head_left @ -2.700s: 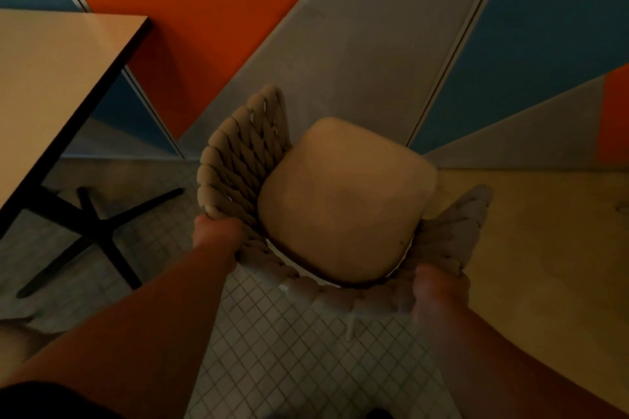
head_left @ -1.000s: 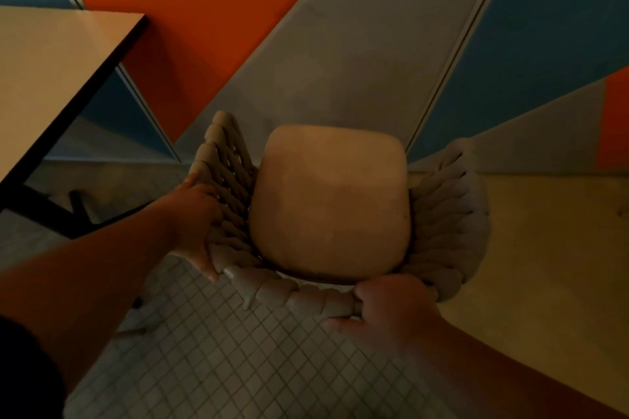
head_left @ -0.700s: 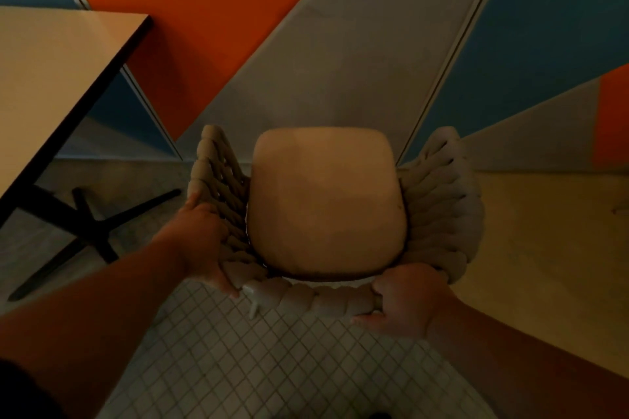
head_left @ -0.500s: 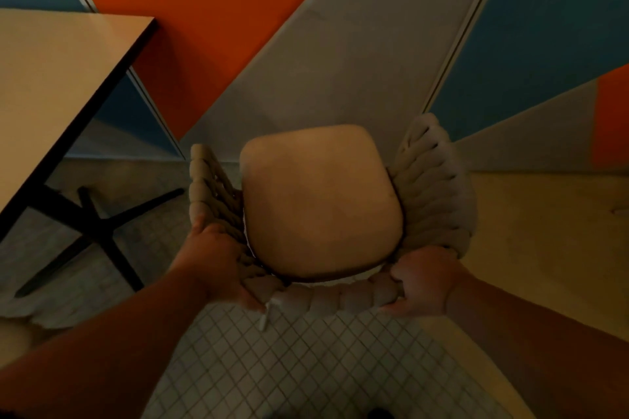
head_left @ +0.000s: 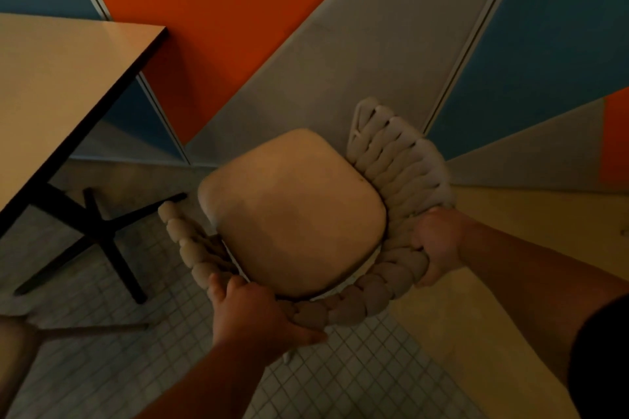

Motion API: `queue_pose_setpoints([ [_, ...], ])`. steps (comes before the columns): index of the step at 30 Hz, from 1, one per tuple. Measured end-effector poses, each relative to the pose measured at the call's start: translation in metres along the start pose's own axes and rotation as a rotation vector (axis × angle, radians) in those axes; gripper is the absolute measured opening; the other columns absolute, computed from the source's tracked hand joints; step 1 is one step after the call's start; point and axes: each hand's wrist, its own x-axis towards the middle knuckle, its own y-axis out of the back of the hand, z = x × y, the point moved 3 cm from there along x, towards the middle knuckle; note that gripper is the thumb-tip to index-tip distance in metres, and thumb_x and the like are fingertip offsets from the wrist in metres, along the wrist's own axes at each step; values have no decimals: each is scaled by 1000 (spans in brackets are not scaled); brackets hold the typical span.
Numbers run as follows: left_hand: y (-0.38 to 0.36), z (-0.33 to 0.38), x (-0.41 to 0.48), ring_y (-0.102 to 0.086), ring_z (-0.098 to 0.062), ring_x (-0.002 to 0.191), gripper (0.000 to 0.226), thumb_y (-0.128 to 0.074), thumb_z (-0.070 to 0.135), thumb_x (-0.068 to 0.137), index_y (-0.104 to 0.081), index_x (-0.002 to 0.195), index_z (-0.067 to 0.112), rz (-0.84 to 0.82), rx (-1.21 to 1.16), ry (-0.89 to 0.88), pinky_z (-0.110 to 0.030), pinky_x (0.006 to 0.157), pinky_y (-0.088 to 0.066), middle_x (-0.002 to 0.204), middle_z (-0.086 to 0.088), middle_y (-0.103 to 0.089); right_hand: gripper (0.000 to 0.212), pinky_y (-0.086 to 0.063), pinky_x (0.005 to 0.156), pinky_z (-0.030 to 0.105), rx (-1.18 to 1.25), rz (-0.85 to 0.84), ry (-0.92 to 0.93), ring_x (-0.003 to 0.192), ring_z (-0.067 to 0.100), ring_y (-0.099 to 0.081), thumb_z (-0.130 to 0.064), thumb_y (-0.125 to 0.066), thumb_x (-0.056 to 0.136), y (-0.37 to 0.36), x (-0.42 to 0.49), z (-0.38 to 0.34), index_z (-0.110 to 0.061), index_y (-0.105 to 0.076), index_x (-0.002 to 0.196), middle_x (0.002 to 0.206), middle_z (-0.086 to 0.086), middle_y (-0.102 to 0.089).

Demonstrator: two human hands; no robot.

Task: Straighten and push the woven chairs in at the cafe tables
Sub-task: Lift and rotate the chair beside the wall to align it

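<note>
Left hand (head_left: 252, 315) and right hand (head_left: 438, 245) both grip the one woven chair (head_left: 292, 214) (one table (head_left: 51, 95) nearby).

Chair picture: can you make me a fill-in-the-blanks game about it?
1. The left hand and right hand both grip the woven ____.
2. The table stands on a cross-shaped base coloured ____.
3. Under the left hand, the floor has small square ____.
Missing words: chair, black, tiles.

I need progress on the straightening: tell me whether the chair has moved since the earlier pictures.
Yes. The chair has turned counter-clockwise, its open front swinging from the wall toward the table on the left.
</note>
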Motion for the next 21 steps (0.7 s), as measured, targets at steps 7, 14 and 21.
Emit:
queue_pose_setpoints([
  [7,6,4,-3,-41,-22,131,117,-33,115,24,-72,111,47,-94,24,8,-58,122,1,93,19,-47,72,-35,73,33,-54,-14,-52,87,19,-54,-102,-46,41,3,-2,4,-37,-56,73,75,-17,-47],
  [14,30,-47,6,-26,-35,154,131,-51,108,51,-44,155,30,220,-339,26,-66,121,-24,164,-7,-38,157,-11,122,61,659,223,-400,156,31,14,-102,-65,24,-2,-42,-20,-61,16,152,171,6,15],
  [21,61,-132,82,-48,-51,135,132,-92,44,72,4,164,44,260,-1031,838,-65,102,-50,161,-26,-33,143,-46,106,64,2047,843,-911,136,32,-50,-69,-90,51,-22,-32,-112,-42,-4,161,164,-1,-33],
])
